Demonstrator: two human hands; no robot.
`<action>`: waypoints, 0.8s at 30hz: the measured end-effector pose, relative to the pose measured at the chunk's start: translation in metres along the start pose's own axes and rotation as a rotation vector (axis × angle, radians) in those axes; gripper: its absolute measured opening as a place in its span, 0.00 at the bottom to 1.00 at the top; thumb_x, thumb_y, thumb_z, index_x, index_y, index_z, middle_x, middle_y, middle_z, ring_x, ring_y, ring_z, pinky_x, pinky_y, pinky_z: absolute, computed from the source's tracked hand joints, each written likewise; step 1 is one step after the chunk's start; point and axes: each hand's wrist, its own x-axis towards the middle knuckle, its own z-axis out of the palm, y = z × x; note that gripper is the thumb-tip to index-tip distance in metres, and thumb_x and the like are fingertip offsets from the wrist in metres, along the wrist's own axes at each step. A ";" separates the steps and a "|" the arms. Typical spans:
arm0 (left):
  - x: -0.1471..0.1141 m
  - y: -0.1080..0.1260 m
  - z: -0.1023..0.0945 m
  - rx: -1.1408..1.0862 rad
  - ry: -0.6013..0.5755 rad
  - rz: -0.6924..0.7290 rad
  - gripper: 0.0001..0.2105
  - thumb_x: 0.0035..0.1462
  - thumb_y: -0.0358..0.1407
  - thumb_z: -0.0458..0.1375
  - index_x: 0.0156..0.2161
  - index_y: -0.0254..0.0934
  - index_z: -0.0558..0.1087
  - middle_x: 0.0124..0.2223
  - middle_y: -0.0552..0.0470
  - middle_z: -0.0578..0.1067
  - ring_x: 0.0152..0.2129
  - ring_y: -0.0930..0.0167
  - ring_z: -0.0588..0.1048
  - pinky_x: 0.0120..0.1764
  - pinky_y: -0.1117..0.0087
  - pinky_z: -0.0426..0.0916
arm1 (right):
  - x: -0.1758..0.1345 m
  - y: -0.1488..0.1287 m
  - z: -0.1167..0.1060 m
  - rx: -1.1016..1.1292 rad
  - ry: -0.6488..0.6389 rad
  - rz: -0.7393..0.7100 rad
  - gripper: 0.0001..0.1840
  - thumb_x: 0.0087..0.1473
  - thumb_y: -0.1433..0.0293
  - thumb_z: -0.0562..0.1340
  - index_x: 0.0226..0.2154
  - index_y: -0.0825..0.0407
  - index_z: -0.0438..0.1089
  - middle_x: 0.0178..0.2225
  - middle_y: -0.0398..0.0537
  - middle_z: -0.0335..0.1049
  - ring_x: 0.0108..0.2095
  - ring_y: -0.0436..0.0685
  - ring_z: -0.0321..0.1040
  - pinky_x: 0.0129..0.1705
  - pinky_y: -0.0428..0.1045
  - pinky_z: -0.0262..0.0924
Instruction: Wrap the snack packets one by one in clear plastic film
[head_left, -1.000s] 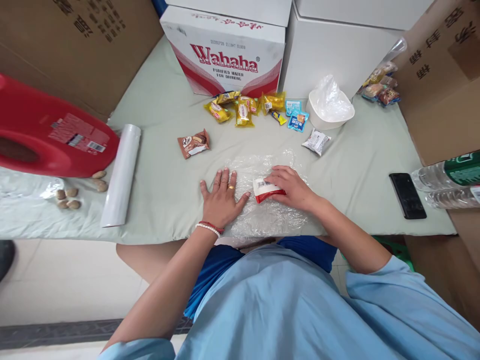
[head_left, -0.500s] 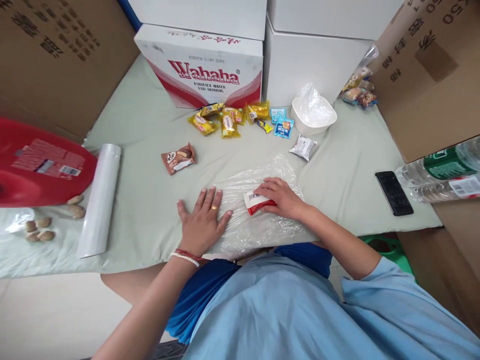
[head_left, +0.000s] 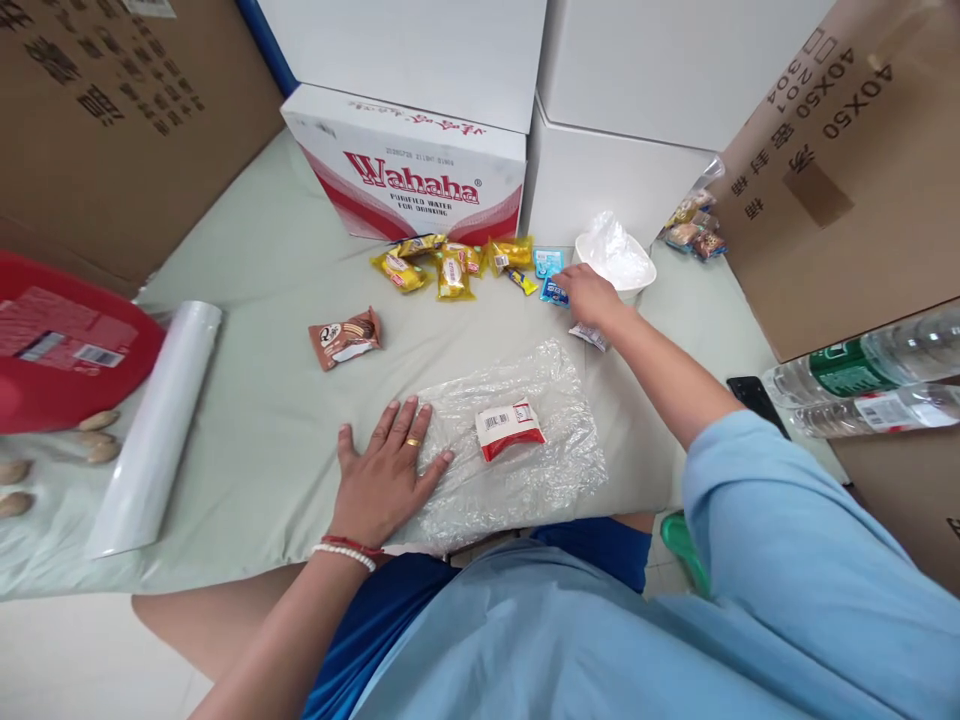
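Near the table's (head_left: 262,450) front edge, the left hand (head_left: 379,485) lies flat, fingers spread, thumb over clear film (head_left: 559,480) bearing a barcoded white-and-red packet (head_left: 510,430). Toward the back edge, a blue sachet (head_left: 553,293) meets the right hand's (head_left: 591,298) curled fingers, grip unclear; beside, a white bowl (head_left: 643,278) holds clear plastic (head_left: 610,245).

Open cloth (head_left: 255,420) at centre-left leaves passage between the white roll (head_left: 159,430) and brown packet (head_left: 345,338), with the left hand (head_left: 386,475) obstructing lower centre and the carton (head_left: 420,180) upper centre.

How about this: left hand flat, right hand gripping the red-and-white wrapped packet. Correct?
No: the head view shows the right hand at a small blue packet; the red-and-white wrapped packet lies untouched on clear plastic film. The left hand is flat.
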 end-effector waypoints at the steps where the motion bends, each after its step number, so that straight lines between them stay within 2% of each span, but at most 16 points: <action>1: 0.000 0.000 0.000 0.003 0.000 -0.001 0.34 0.72 0.54 0.40 0.77 0.44 0.50 0.77 0.41 0.55 0.73 0.50 0.57 0.69 0.28 0.34 | 0.012 0.003 0.001 -0.033 -0.030 -0.052 0.31 0.62 0.79 0.53 0.66 0.53 0.68 0.64 0.61 0.69 0.63 0.71 0.62 0.57 0.60 0.63; 4: 0.000 0.001 -0.001 0.003 -0.005 -0.014 0.34 0.72 0.54 0.40 0.77 0.43 0.52 0.77 0.41 0.56 0.73 0.51 0.57 0.70 0.28 0.34 | 0.037 0.010 0.006 -0.116 -0.178 -0.120 0.35 0.61 0.78 0.56 0.69 0.52 0.63 0.68 0.61 0.63 0.61 0.71 0.64 0.56 0.60 0.63; 7: 0.000 0.001 -0.001 -0.002 -0.011 -0.026 0.33 0.72 0.54 0.41 0.76 0.44 0.52 0.77 0.41 0.56 0.73 0.51 0.57 0.70 0.29 0.34 | 0.048 0.021 0.007 -0.189 -0.285 -0.076 0.35 0.59 0.75 0.59 0.68 0.52 0.65 0.63 0.65 0.67 0.56 0.72 0.67 0.51 0.59 0.64; 11: 0.000 0.000 0.000 -0.013 -0.001 -0.019 0.33 0.71 0.53 0.42 0.76 0.45 0.53 0.76 0.41 0.57 0.73 0.50 0.57 0.70 0.28 0.33 | 0.045 0.035 0.002 -0.228 -0.246 -0.028 0.30 0.57 0.71 0.63 0.62 0.53 0.71 0.58 0.66 0.68 0.55 0.73 0.65 0.49 0.58 0.64; 15: 0.000 0.001 0.001 -0.021 0.018 -0.016 0.33 0.72 0.53 0.42 0.76 0.44 0.54 0.77 0.41 0.56 0.73 0.51 0.57 0.70 0.29 0.33 | 0.034 0.035 -0.006 -0.230 -0.161 -0.093 0.25 0.53 0.68 0.68 0.54 0.53 0.74 0.57 0.64 0.68 0.56 0.72 0.61 0.49 0.57 0.62; 19: -0.001 0.003 -0.001 -0.026 0.002 -0.015 0.33 0.72 0.53 0.42 0.76 0.44 0.54 0.77 0.42 0.56 0.74 0.52 0.55 0.71 0.30 0.33 | 0.026 0.030 -0.010 -0.218 -0.188 -0.085 0.17 0.57 0.69 0.65 0.49 0.54 0.76 0.51 0.63 0.73 0.49 0.69 0.67 0.46 0.55 0.59; 21: -0.001 0.003 -0.002 -0.026 -0.005 -0.012 0.33 0.72 0.53 0.42 0.76 0.43 0.54 0.77 0.42 0.54 0.74 0.52 0.54 0.70 0.30 0.33 | 0.020 0.027 -0.012 -0.198 -0.192 -0.035 0.17 0.58 0.71 0.63 0.50 0.55 0.76 0.46 0.61 0.76 0.44 0.67 0.70 0.44 0.54 0.57; 24: -0.001 0.003 -0.002 -0.024 -0.016 -0.007 0.34 0.72 0.54 0.42 0.76 0.41 0.53 0.78 0.41 0.53 0.74 0.52 0.53 0.70 0.29 0.32 | 0.001 0.015 -0.018 -0.092 -0.132 0.007 0.26 0.58 0.72 0.63 0.60 0.56 0.70 0.43 0.58 0.78 0.43 0.66 0.71 0.43 0.53 0.57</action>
